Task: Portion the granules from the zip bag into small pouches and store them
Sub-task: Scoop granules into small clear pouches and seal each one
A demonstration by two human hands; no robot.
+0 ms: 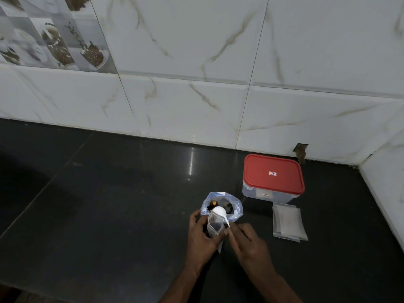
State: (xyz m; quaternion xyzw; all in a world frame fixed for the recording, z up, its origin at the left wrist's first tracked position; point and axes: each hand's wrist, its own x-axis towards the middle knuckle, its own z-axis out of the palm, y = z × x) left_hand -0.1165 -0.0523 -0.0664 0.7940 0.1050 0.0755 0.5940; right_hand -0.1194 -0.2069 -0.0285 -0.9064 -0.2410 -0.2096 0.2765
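Zip bag [237, 209] of dark granules [230, 207], open; small pouch [215, 227] in left grip [202, 236], spoon [218, 211] in right grip [249, 239]

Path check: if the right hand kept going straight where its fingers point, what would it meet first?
The right hand, pinching the spoon, would likely meet the small pouch in the left hand first, just ahead; the zip bag stands beyond. Depth is uncertain.

Dark counter [109, 215]; red-lidded container [273, 176]; stacked pouches [288, 224]; zip bag [238, 209]
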